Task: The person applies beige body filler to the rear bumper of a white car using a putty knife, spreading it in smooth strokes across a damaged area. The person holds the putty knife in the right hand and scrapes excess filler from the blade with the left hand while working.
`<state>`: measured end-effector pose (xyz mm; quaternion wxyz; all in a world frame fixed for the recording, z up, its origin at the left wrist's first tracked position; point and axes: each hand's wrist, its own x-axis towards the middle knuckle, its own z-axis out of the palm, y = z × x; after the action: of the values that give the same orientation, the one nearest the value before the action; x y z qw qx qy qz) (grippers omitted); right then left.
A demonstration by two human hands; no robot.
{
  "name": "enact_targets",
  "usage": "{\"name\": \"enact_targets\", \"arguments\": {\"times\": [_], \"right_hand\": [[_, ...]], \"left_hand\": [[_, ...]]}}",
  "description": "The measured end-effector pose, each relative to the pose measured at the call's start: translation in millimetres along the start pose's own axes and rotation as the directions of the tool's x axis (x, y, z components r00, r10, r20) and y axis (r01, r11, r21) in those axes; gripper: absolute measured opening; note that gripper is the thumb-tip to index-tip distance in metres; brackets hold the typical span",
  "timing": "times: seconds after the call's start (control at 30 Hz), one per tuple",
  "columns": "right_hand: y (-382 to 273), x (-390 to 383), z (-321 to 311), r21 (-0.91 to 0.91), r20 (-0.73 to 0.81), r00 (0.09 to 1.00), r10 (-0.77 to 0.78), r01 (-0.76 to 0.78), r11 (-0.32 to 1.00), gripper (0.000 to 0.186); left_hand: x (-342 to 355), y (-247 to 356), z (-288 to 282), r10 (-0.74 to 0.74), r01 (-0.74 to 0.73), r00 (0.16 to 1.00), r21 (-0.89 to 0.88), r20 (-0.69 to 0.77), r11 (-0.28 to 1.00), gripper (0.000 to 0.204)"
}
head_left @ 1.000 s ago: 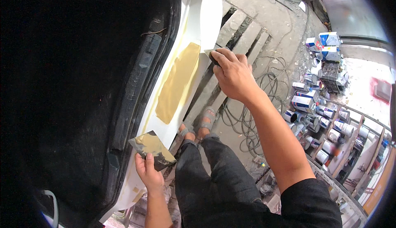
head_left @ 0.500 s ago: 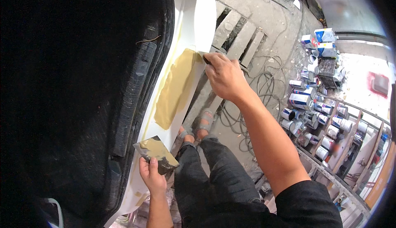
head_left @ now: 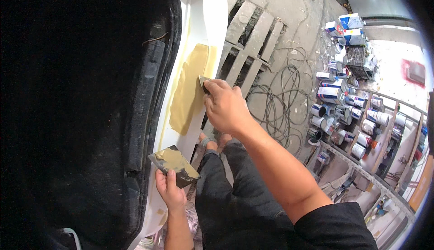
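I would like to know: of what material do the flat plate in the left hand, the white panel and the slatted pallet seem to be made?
Flat plate in the left hand: metal or stiff plastic; thin, dull grey, partly hidden by smeared paste.
White panel: perhaps painted metal or plastic; smooth, slightly shiny.
Slatted pallet: probably wood, matte and dusty, judging by its separate grey boards.

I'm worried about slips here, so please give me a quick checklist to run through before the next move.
1. Left grip secure on the square plate: ok, thumb on top.
2. Tan paste available on the plate: ok.
3. Right grip holding the spreader: ok.
4. Spreader pressed against the tan patch: cannot tell; it overlaps the patch's right side in view.
5. Floor beside the slatted pallet free of cables: not ok, they lie tangled.
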<state>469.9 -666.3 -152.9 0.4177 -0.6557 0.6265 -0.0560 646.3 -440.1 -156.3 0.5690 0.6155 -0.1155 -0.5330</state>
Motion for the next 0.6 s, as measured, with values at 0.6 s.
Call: {"name": "enact_targets", "arguments": {"times": [0.6], "right_hand": [[-6.6,-86.3,79.4,-0.083,-0.082,0.996,-0.035,0.028,0.996,0.048]], "left_hand": [[5.6,9.1,-17.3,0.004,-0.003,1.000,0.056,-0.011,0.998,0.023]]}}
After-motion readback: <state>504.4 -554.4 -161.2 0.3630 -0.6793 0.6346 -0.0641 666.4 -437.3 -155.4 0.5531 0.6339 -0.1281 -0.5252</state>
